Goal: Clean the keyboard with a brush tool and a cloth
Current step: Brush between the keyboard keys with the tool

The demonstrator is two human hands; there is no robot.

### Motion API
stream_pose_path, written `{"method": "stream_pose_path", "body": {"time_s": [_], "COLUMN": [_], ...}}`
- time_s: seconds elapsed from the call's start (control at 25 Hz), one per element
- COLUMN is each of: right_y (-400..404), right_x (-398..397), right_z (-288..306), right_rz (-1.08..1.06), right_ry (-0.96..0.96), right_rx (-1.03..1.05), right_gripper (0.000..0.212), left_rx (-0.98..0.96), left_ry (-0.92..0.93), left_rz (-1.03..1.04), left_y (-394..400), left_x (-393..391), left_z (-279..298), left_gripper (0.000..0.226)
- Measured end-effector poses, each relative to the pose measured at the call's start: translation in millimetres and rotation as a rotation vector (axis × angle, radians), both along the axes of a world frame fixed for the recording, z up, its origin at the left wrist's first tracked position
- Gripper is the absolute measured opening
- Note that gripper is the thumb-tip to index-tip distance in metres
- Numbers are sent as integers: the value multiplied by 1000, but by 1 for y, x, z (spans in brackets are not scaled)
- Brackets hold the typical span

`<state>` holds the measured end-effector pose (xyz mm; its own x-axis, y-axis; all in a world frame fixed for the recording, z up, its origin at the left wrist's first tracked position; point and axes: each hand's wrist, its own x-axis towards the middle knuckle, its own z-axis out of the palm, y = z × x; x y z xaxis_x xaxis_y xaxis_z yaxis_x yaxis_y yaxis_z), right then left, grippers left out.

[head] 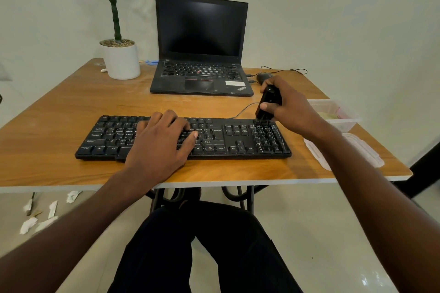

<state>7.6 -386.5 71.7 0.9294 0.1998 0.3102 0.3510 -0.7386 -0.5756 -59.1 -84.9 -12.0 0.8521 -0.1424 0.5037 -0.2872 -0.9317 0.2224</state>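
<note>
A black wired keyboard point(238, 140) lies across the front of the wooden table point(59, 107). My left hand point(159, 143) rests flat on its middle keys, fingers spread, holding nothing. My right hand point(285, 104) grips a black brush tool point(267, 104), held upright. The brush's lower end touches the top right corner of the keyboard, above the number pad. No cloth is clearly visible.
An open black laptop point(201, 47) stands behind the keyboard. A potted plant point(121, 59) sits at the back left and a black mouse point(263, 76) at the back right. A clear plastic box point(342, 121) and its lid point(366, 152) lie at the right edge. Paper scraps point(40, 219) litter the floor.
</note>
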Motion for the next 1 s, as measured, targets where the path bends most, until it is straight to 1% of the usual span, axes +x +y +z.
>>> {"method": "stream_pose_path", "body": {"time_s": [0.04, 0.08, 0.16, 0.2, 0.28, 0.32, 0.44, 0.48, 0.56, 0.64, 0.76, 0.8, 0.84, 0.92, 0.96, 1.0], "right_y": [-1, -2, -2, -1, 3, 3, -1, -2, 0, 5, 14, 15, 15, 11, 8, 7], "right_x": [0, 0, 2, 2, 2, 2, 3, 2, -1, -2, -3, -2, -2, 1, 2, 3], "right_z": [1, 2, 0, -1, -3, -3, 0, 1, 3, 1, -2, -4, -6, -11, -13, -15], "right_rz": [1, -30, -87, -62, 10, 18, -127, -160, -159, -96, 0, 1, -16, -110, -164, -194], "right_ry": [18, -7, -132, -142, -66, -39, -112, -129, -125, -73, 1, -8, -46, -135, -161, -170], "right_rx": [-19, -68, -159, -133, -38, -30, -230, -249, -239, -181, 137, 182, 147, -69, -140, -148], "right_gripper": [41, 44, 43, 40, 36, 37, 48, 49, 47, 43, 36, 36, 37, 40, 43, 44], "left_rx": [3, 5, 7, 8, 12, 14, 19, 21, 21, 18, 18, 21, 23, 28, 31, 33], "left_ry": [-1, -2, -6, -8, -3, 1, -6, -6, -7, -13, -27, -29, -30, -37, -44, -50], "left_rz": [0, -1, -1, 1, 7, 8, 11, 11, 12, 11, 12, 14, 16, 16, 16, 15], "left_y": [0, 0, 0, 0, -1, -1, 0, 0, 0, -1, -1, -1, 0, -1, -1, -1], "left_x": [0, 0, 0, 0, 0, 0, 0, 0, 1, 0, 0, 0, 0, 1, 1, 1], "left_z": [0, -1, 0, 0, -1, -1, 0, 0, -1, -1, -1, 0, 0, -1, -2, -2], "left_gripper": [39, 39, 39, 39, 39, 39, 39, 39, 39, 39, 39, 39, 39, 39, 39, 40]}}
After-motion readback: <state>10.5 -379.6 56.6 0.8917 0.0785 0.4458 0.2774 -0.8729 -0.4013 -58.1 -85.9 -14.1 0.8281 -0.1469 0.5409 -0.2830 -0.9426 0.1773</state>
